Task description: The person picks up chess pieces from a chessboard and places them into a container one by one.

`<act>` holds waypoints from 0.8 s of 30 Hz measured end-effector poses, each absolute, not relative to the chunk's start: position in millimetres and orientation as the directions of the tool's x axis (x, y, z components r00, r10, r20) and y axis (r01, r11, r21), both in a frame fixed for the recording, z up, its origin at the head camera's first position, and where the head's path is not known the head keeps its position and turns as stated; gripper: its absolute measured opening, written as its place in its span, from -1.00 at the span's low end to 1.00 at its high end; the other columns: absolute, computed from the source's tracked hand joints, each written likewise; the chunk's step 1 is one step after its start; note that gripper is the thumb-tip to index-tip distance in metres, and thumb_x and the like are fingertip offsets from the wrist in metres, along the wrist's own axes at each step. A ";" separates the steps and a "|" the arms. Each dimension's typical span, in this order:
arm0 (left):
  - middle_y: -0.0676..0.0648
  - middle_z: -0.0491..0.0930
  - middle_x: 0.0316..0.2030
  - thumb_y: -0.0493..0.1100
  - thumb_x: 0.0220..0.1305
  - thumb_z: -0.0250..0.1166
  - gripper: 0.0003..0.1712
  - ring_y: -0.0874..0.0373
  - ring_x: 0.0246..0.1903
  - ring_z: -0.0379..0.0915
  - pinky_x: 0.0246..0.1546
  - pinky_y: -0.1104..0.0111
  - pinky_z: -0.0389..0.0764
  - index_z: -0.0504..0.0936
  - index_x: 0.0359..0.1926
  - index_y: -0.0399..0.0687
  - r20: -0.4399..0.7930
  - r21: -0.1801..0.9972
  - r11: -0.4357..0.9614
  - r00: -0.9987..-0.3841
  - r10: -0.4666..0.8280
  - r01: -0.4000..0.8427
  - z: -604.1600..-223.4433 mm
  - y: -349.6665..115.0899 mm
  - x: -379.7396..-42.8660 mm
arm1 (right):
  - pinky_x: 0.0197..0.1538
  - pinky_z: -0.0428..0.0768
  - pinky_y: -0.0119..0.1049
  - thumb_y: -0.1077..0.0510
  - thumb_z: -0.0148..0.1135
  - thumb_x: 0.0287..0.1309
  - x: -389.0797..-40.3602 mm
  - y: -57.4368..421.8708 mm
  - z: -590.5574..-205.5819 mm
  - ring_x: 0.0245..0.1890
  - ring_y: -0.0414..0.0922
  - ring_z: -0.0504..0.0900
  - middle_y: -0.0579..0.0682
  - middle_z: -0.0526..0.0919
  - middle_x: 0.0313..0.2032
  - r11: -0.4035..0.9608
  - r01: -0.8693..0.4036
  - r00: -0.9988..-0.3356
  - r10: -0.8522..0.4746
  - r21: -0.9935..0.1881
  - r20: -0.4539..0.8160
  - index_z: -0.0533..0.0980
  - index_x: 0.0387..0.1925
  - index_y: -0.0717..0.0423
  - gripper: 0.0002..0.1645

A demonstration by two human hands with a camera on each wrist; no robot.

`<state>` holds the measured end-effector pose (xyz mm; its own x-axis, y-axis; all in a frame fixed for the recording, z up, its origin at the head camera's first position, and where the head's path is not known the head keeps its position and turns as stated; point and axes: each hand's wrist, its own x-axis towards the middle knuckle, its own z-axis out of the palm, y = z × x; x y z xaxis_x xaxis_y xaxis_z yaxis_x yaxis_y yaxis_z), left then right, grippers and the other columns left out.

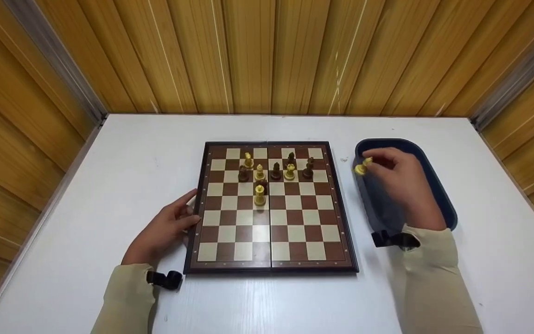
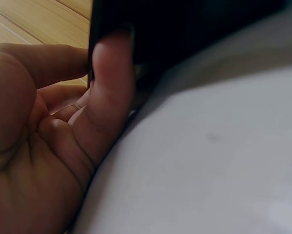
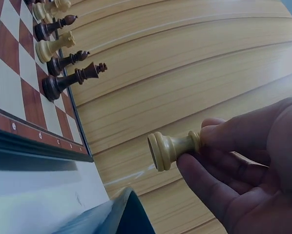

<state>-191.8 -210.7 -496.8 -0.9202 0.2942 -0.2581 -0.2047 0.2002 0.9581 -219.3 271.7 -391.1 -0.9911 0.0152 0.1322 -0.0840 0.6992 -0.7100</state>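
My right hand (image 1: 401,178) pinches a cream chess piece (image 3: 173,148) by its upper end, over the left side of a dark blue tray (image 1: 448,208). The fingers hide the piece's top; its round base points left. My left hand (image 1: 165,227) rests against the left edge of a brown-and-cream chessboard (image 1: 237,232). Its thumb and index finger touch that edge, as the left wrist view shows too. Several light and dark pieces stand on the board's far half, among them a dark king (image 3: 75,80), a light rook (image 3: 55,46) and a light piece (image 1: 260,195) nearest me.
The board and tray lie side by side on a white table (image 1: 146,153), with a gap between them. Wood-patterned panels (image 1: 248,55) rise behind the table and at both sides. Black wrist straps (image 1: 394,239) sit over beige sleeves.
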 end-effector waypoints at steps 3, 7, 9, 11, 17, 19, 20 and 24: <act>-0.20 0.48 -0.11 -0.22 0.36 0.20 -0.19 0.04 -0.33 0.57 -0.41 0.15 0.71 0.05 0.50 0.31 -0.264 0.958 0.190 -0.918 0.296 -0.214 -496.1 -210.7 -191.3 | -0.10 0.50 -0.44 0.12 0.14 0.35 -219.5 275.8 -391.9 -0.04 -0.09 0.50 0.09 0.59 0.05 0.705 -0.075 -0.990 0.031 -0.705 0.137 0.57 0.10 0.08 -0.66; -0.21 0.48 -0.12 -0.22 0.36 0.19 -0.19 0.04 -0.34 0.58 -0.42 0.13 0.71 0.05 0.50 0.29 -0.265 0.957 0.198 -0.915 0.303 -0.212 -495.8 -211.0 -191.2 | -0.11 0.49 -0.48 0.12 0.13 0.35 -219.2 281.3 -391.2 -0.04 -0.10 0.50 0.10 0.59 0.06 0.698 -0.048 -0.990 0.063 -0.714 0.128 0.56 0.11 0.07 -0.66; -0.21 0.49 -0.13 -0.22 0.36 0.20 -0.19 0.04 -0.35 0.58 -0.42 0.12 0.72 0.04 0.51 0.27 -0.258 0.957 0.213 -0.915 0.309 -0.198 -495.7 -211.1 -192.0 | -0.14 0.48 -0.52 0.13 0.14 0.34 -219.2 284.7 -390.3 -0.05 -0.11 0.49 0.11 0.59 0.05 0.696 -0.038 -0.989 0.077 -0.717 0.127 0.56 0.10 0.08 -0.66; -0.20 0.49 -0.13 -0.21 0.36 0.20 -0.19 0.05 -0.35 0.58 -0.42 0.13 0.72 0.04 0.51 0.26 -0.254 0.955 0.229 -0.916 0.312 -0.187 -495.1 -211.2 -193.0 | -0.17 0.48 -0.55 0.14 0.15 0.34 -219.6 287.8 -389.7 -0.06 -0.12 0.49 0.12 0.59 0.04 0.696 -0.032 -0.988 0.087 -0.717 0.128 0.57 0.10 0.09 -0.66; -0.21 0.50 -0.12 -0.22 0.36 0.19 -0.19 0.06 -0.33 0.58 -0.38 0.18 0.71 0.03 0.52 0.20 -0.241 0.956 0.240 -0.917 0.318 -0.168 -494.3 -210.7 -194.6 | -0.19 0.49 -0.57 0.15 0.15 0.32 -221.2 295.1 -391.8 -0.04 -0.07 0.53 0.14 0.61 0.02 0.716 -0.005 -0.988 0.106 -0.699 0.116 0.57 0.08 0.11 -0.67; -0.22 0.49 -0.11 -0.22 0.36 0.19 -0.19 0.07 -0.31 0.58 -0.36 0.20 0.71 0.03 0.52 0.20 -0.243 0.956 0.237 -0.917 0.315 -0.172 -495.1 -210.9 -194.5 | -0.18 0.49 -0.52 0.15 0.15 0.32 -221.7 296.8 -393.7 -0.01 -0.03 0.56 0.14 0.62 0.02 0.727 -0.004 -0.988 0.104 -0.686 0.115 0.57 0.06 0.12 -0.68; -0.22 0.49 -0.10 -0.21 0.36 0.20 -0.18 0.07 -0.30 0.58 -0.35 0.21 0.71 0.03 0.52 0.20 -0.245 0.956 0.235 -0.917 0.316 -0.174 -495.5 -211.0 -194.1 | -0.17 0.49 -0.49 0.16 0.15 0.32 -222.1 297.8 -394.8 0.00 -0.01 0.57 0.16 0.62 0.02 0.733 -0.008 -0.988 0.098 -0.680 0.117 0.57 0.06 0.13 -0.68; -0.22 0.49 -0.09 -0.20 0.37 0.20 -0.18 0.07 -0.28 0.59 -0.34 0.19 0.72 0.01 0.52 0.20 -0.244 0.957 0.230 -0.917 0.317 -0.176 -497.4 -211.4 -194.7 | -0.15 0.50 -0.37 0.16 0.14 0.31 -224.1 301.1 -398.3 -0.01 0.05 0.58 0.18 0.63 0.00 0.754 -0.013 -0.991 0.076 -0.657 0.107 0.59 0.04 0.14 -0.69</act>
<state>-194.7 -211.4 -497.4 -0.9165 0.3165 -0.2445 -0.1760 0.2297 0.9572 -224.1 301.1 -398.3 -0.9913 0.0765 0.1073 -0.0130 0.7536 -0.6572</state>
